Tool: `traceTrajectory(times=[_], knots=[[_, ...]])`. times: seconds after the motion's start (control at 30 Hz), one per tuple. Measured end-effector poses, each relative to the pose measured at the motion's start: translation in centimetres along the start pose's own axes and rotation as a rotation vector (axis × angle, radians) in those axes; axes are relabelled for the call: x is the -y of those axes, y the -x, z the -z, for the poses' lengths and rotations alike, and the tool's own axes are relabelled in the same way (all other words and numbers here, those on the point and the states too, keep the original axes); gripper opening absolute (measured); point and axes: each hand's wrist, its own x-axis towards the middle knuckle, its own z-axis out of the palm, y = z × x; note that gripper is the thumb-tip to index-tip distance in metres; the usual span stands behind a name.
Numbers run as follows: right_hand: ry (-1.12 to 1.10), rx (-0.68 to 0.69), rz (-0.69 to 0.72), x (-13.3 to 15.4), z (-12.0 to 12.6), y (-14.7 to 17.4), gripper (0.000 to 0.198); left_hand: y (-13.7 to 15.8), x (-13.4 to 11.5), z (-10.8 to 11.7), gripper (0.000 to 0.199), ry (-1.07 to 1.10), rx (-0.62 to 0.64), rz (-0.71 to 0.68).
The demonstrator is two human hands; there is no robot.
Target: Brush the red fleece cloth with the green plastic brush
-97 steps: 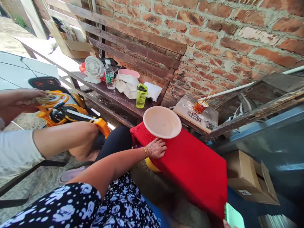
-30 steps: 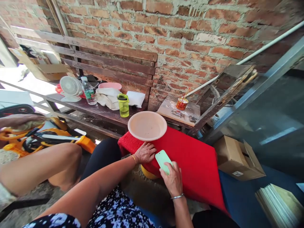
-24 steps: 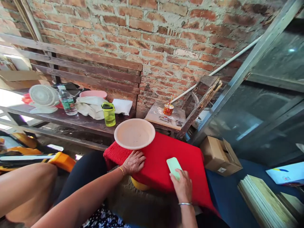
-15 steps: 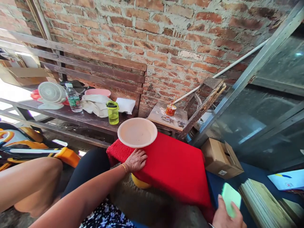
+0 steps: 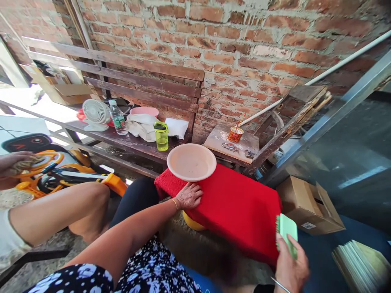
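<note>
A pale green scrub brush (image 5: 288, 234) is gripped in my right hand (image 5: 291, 262), its bristles facing left, beside the right end of the red cloth (image 5: 238, 207). The cloth covers a low table. My left hand (image 5: 189, 196) lies flat on the cloth's near edge, fingers stretched out and holding nothing. Just beyond its fingertips stands a pale pink basin (image 5: 192, 162) at the table's far left corner. No other thing shows inside the basin apart from small specks.
Behind stands a wooden bench (image 5: 137, 148) with a fan (image 5: 96, 112), water bottle (image 5: 118, 120) and green cup (image 5: 161, 136). A cardboard box (image 5: 305, 203) and stacked papers (image 5: 360, 260) lie right. Another person's leg (image 5: 61, 203) is at left, near an orange-and-black ride-on toy (image 5: 70, 171).
The view has swung left, so the scene sits further right. My right hand has moved the brush closer to the red cloth. My left hand stays on the cloth.
</note>
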Motion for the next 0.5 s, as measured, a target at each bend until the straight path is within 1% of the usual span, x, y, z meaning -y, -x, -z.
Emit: traceTrajectory(times=[0.07,0.17,0.27,0.33,0.37,0.43,0.5], knots=[[-0.112,0.063,0.063,2.7,-1.9,1.3,0.073,0.0,-0.1,0.1,0.017,-0.007,0.005,0.006],[-0.190,0.194,0.298,5.8,-5.3,4.0,0.065,-0.1,0.0,0.2,0.016,-0.016,-0.004,0.011],[-0.186,0.255,0.556,7.1,-8.4,6.1,0.050,0.0,0.1,-0.1,0.016,-0.007,-0.017,0.003],[-0.175,0.272,0.672,7.2,-9.7,6.7,0.041,0.2,-0.1,-0.4,0.018,0.006,-0.030,0.027],[-0.176,0.281,0.700,7.0,-10.0,6.8,0.038,0.4,-0.5,-0.4,0.021,0.009,-0.040,0.054],[-0.195,0.307,0.701,6.7,-10.0,6.4,0.034,0.6,-1.5,-0.2,0.034,0.011,-0.064,0.104],[-0.227,0.351,0.659,6.3,-9.5,5.7,0.032,0.5,-3.2,0.5,0.051,0.024,-0.071,0.084]])
